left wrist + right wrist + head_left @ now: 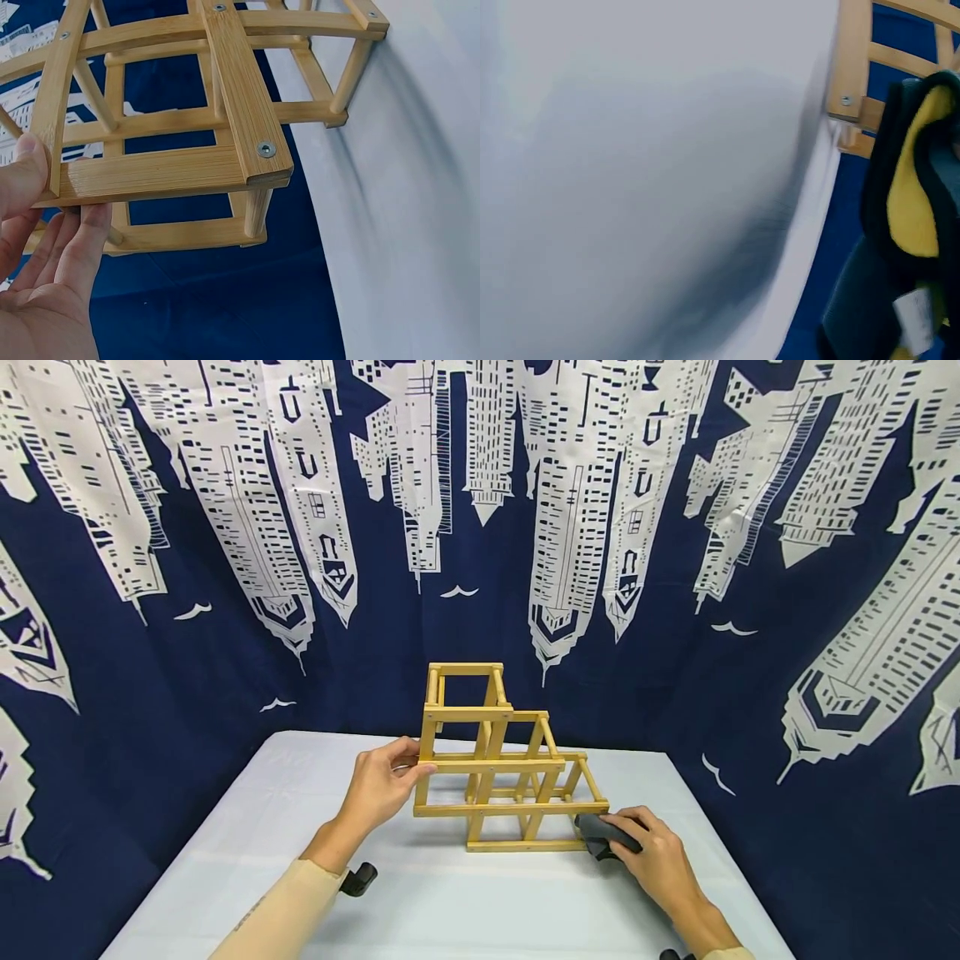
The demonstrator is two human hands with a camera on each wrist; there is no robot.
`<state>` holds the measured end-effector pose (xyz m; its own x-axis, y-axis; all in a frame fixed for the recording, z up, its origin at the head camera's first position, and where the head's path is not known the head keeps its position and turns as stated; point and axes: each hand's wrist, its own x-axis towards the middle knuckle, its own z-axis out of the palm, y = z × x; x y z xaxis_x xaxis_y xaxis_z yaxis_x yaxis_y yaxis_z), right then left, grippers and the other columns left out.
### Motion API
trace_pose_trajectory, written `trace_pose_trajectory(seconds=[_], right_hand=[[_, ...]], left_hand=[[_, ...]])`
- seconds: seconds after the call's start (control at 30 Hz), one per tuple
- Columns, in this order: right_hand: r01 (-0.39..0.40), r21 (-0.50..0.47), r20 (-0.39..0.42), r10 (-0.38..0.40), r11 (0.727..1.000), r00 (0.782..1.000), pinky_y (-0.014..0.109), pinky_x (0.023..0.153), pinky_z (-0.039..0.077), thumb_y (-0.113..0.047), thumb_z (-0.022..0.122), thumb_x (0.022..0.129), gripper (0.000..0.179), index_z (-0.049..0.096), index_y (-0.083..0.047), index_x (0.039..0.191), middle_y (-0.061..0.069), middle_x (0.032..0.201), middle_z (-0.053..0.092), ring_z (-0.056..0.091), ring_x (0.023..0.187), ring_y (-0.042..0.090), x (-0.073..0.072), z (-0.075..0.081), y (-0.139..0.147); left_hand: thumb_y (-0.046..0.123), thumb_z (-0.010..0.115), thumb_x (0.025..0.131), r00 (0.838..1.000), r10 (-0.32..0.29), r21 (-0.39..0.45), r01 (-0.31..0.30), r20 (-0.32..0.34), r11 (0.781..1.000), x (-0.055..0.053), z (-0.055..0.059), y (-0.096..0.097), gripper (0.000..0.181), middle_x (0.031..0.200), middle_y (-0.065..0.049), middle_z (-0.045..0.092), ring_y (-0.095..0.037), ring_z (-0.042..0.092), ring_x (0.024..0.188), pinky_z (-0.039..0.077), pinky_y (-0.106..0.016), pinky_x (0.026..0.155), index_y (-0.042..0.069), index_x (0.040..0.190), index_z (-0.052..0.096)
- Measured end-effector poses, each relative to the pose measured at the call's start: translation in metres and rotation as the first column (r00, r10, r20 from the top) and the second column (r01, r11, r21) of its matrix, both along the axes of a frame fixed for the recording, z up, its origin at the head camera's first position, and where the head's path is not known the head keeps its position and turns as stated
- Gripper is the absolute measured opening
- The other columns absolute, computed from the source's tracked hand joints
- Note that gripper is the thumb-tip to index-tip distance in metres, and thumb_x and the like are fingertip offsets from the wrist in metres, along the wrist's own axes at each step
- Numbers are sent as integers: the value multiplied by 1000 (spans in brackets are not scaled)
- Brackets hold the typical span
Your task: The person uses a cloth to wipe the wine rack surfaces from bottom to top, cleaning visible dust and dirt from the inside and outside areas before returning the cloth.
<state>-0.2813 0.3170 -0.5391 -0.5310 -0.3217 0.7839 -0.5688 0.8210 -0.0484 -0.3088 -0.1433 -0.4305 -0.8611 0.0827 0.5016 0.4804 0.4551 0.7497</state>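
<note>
A stepped wooden rack [517, 809] made of slats and round dowels stands on the table in the head view. My left hand [378, 785] grips its left side; in the left wrist view the thumb lies over a slat [150, 172] and the fingers are underneath. At the rack's lower right end, my right hand [660, 860] holds a folded dark grey cloth [600, 831] against the wood. Up close in the right wrist view, the cloth [911, 217] shows a yellow side, black edging and a white tag. Most of the right hand is out of that view.
A white cloth covers the table [450, 910]. Behind and at both sides hangs a navy curtain [480, 602] with white skyscrapers printed upside down. A black wrist camera [358, 878] sticks out beside the left forearm.
</note>
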Motion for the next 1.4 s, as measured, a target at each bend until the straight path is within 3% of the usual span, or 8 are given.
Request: trace_pose_trajectory(seconds=[0.3, 0.47, 0.53, 0.67, 0.77, 0.9, 1.03, 1.4], right_hand=[[-109, 34, 8, 109, 993, 994, 15, 95, 64, 0, 113, 63, 63, 90, -19, 119, 1, 117, 78, 80, 98, 23, 6, 4, 5], [-199, -53, 6, 200, 979, 980, 7, 105, 55, -40, 89, 107, 28, 88, -19, 125, 4, 121, 77, 76, 101, 24, 13, 1, 0], [-191, -111, -3, 192, 975, 981, 4, 109, 52, -39, 82, 111, 28, 87, -16, 126, 7, 122, 77, 76, 103, 27, 14, 1, -6], [-94, -198, -12, 94, 976, 996, 0, 118, 42, -5, 97, 87, 40, 85, -10, 125, 13, 123, 76, 76, 109, 34, 15, 2, -24], [-14, -223, -31, 7, 975, 999, 1, 112, 45, 7, 101, 74, 53, 84, -8, 122, 14, 123, 76, 77, 108, 36, 13, 3, -39], [15, -221, -64, -30, 975, 997, 24, 93, 63, 8, 103, 73, 55, 83, -8, 121, 12, 120, 78, 80, 104, 34, 9, 2, -59], [-8, -203, -70, -6, 979, 997, 46, 81, 69, 6, 104, 74, 53, 82, -7, 120, 11, 117, 78, 80, 100, 31, 5, 0, -77], [-100, -195, -60, 90, 976, 994, 48, 85, 71, 4, 107, 72, 55, 82, -9, 119, 9, 118, 79, 82, 106, 29, 5, -4, -122]], left_hand=[[12, 95, 97, 1000, 13, 18, -13, 12, 1000, 0, -3, 3, 20, 117, -16, 90, -34, 89, 115, 73, -34, 95, 6, 113, 84], [12, 95, 98, 1000, -10, 30, 10, 8, 1000, 0, -6, 2, 21, 119, -16, 89, -35, 88, 115, 73, -33, 95, 6, 115, 84], [12, 94, 100, 999, -32, 35, 32, 3, 999, -1, -6, 0, 22, 121, -16, 88, -35, 88, 115, 73, -34, 96, 6, 118, 84], [11, 91, 103, 998, -69, 18, 70, -10, 997, -2, -2, -4, 23, 124, -16, 88, -35, 88, 116, 74, -38, 98, 7, 125, 83], [12, 90, 104, 996, -79, -17, 79, -32, 997, -4, 1, -5, 21, 122, -15, 89, -35, 88, 114, 74, -42, 99, 9, 124, 83], [13, 89, 104, 995, -83, -55, 80, -57, 995, -7, 3, -6, 18, 118, -12, 89, -32, 89, 113, 74, -42, 100, 10, 121, 83], [14, 90, 104, 996, -73, -65, 70, -53, 995, -7, 3, -8, 17, 116, -10, 90, -30, 89, 110, 74, -42, 99, 11, 119, 84], [16, 90, 104, 997, -71, -94, 67, -37, 993, -6, 3, -8, 17, 115, -8, 90, -30, 89, 111, 75, -45, 98, 13, 120, 84]])
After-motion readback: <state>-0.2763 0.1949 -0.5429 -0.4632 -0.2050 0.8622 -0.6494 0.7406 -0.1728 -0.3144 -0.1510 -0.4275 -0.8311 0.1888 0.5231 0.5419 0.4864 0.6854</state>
